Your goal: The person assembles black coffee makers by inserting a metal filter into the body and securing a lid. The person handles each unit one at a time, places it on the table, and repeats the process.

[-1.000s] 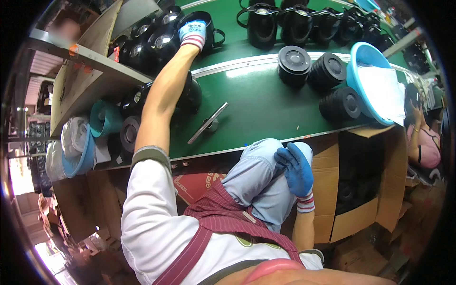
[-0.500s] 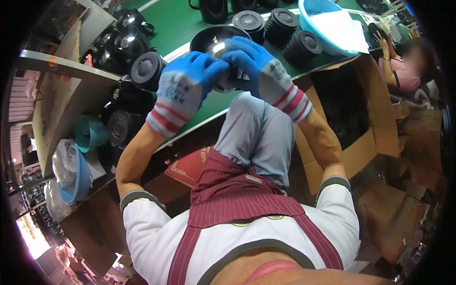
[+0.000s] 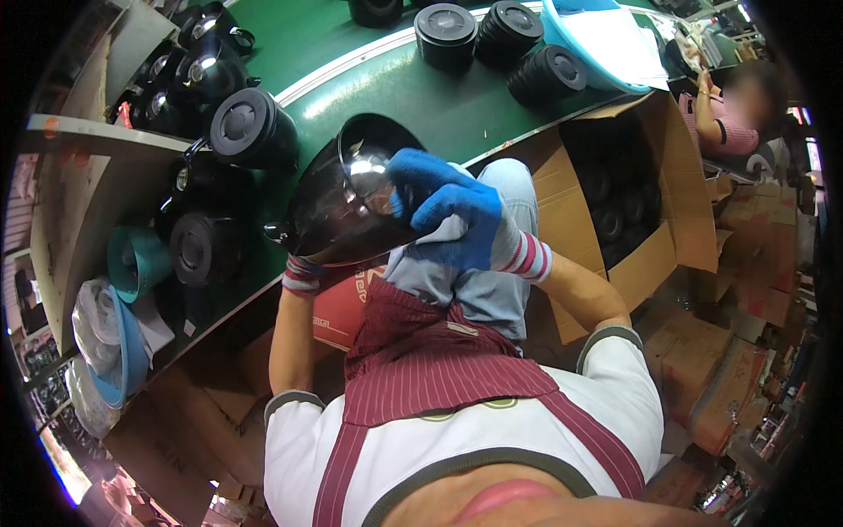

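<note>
A glossy black pot (image 3: 327, 204) is tilted in front of me at the near edge of the green table, its wide open mouth toward the upper right. A small shiny projection sticks out at its left end. My right hand (image 3: 461, 215), in a blue-coated glove, is closed at the pot's right side, fingers against the rim and wall. My left hand (image 3: 303, 272) holds the pot from behind and below; only the striped glove cuff shows, and the fingers are hidden.
Black ribbed lids (image 3: 446, 35) stand stacked at the back, beside a light-blue basin (image 3: 597, 53). More black pots (image 3: 211, 70) and a lidded one (image 3: 250, 130) are at left. An open carton (image 3: 645, 268) of dark round items is at right. A co-worker (image 3: 729, 114) sits far right.
The pot has come nearer and left, turning so its mouth shows and its body tilts. My left hand has gone behind it; my right hand has moved lower along its side.
</note>
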{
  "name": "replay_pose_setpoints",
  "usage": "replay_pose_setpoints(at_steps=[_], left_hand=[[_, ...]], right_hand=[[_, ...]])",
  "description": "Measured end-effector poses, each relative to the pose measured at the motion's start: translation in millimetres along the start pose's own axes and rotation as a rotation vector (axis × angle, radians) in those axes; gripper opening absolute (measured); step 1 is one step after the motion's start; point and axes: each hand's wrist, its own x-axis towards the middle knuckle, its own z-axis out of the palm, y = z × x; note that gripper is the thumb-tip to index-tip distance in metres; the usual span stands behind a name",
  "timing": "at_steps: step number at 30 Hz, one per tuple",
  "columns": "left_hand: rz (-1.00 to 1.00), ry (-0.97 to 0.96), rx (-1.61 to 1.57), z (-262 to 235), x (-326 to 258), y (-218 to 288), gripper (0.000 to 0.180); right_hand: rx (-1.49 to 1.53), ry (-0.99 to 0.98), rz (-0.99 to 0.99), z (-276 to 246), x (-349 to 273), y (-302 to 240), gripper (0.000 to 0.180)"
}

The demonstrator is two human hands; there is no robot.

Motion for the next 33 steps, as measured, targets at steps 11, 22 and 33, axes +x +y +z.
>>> replay_pose_setpoints(at_steps=[11,22,33], left_hand=[[-0.095,-0.039,0.100,-1,-6,-33,0.053],[-0.030,0.018,0.086,24,14,-57,0.053],[-0.179,0.024,-0.647,32,-2,-31,0.061]], right_hand=[[-1.441,-0.101,0.575,-146,149,214,0.128],[-0.115,-0.036,0.353,-68,76,89,0.097],[-0.169,-0.008,0.178,-18,-7,-4,0.120]])
